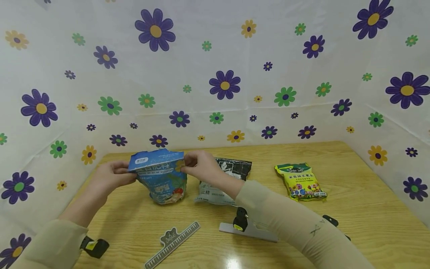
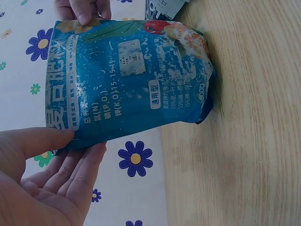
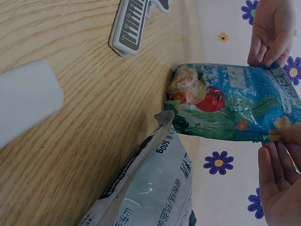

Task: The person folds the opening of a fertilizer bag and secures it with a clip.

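Observation:
A blue fertilizer bag [image 1: 162,183], printed with vegetables, stands upright at the left of the table, its top flap folded toward me. Thumb and fingers of my left hand [image 1: 112,175] pinch the upper left edge. On the other side, my right hand [image 1: 203,168] pinches the upper right corner at the fold. The left wrist view shows the bag's printed front [image 2: 127,80] between both hands. Partly behind my right forearm lies a black and grey bag [image 1: 215,190].
A yellow-green bag [image 1: 302,181] lies at the right. Nearer me are a grey sealing clip with piano keys [image 1: 173,243] and a whitish clip [image 1: 228,227], partly covered by my right wrist's camera [image 1: 240,220]. Flower-printed cloth [image 1: 188,59] hangs behind the table.

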A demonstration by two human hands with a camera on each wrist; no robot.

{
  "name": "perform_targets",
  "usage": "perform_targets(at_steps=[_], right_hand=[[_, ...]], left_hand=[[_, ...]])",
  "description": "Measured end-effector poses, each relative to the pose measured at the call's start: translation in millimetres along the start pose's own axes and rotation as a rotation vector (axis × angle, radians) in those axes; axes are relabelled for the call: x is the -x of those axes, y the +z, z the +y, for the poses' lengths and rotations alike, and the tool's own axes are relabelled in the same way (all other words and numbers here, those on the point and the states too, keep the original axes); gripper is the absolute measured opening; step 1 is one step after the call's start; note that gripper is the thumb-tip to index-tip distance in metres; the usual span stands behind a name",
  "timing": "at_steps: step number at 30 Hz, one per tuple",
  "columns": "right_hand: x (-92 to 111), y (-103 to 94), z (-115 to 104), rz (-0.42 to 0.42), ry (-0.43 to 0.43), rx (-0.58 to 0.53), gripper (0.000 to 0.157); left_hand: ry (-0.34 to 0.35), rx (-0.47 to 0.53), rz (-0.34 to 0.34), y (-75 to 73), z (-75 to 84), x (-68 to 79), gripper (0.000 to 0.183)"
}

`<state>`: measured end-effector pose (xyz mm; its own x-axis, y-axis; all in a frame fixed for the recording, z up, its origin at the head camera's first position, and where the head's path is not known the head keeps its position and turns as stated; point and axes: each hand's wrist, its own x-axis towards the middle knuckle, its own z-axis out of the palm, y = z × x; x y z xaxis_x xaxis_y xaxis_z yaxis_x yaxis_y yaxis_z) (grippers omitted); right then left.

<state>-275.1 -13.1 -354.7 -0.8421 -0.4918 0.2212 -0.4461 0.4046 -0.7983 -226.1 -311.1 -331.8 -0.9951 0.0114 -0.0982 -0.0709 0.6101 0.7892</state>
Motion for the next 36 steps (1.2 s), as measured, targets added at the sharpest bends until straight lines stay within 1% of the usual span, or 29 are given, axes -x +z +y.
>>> perform_targets(at_steps=[4,9,13,17,23,25,30,32,36], right_hand=[[0.7,-1.2,-1.0,0.005,-0.009,-0.016,0.010],[2.1,-2.6,-2.0,0.020,0.002,-0.043,0.021],[0.9,-3.5,-1.5,0.040,-0.008,-0.072,0.026],[-0.3,-4.6,-1.1,0.055,-0.036,-0.093,0.031],[-0.7,-4.7,-0.1,0.059,-0.052,-0.136,0.042],[-0.7,-4.6,0.2,0.061,-0.059,-0.143,0.043],[-0.9,-4.7,-0.3,0.059,-0.066,-0.141,0.040],[-0.6,-4.9,-1.1,0.057,-0.069,-0.135,0.039],[-0.6,-4.9,-1.6,0.052,-0.091,-0.118,0.038]], left_hand=[[-0.008,0.039,-0.002,-0.5,-1.1,0.3,0.060],[-0.023,0.070,0.001,-1.7,-0.8,1.0,0.065],[-0.030,0.097,0.000,-3.7,0.2,1.5,0.065],[-0.039,0.091,-0.001,-5.2,1.0,1.9,0.066],[-0.029,0.088,0.004,-6.1,1.9,4.0,0.070],[-0.023,0.086,0.008,-6.0,2.2,4.7,0.070],[0.004,0.132,0.023,-4.3,4.8,5.6,0.067],[0.005,0.150,0.027,-3.8,5.9,5.4,0.065],[-0.006,0.145,0.032,-4.1,6.2,4.4,0.064]])
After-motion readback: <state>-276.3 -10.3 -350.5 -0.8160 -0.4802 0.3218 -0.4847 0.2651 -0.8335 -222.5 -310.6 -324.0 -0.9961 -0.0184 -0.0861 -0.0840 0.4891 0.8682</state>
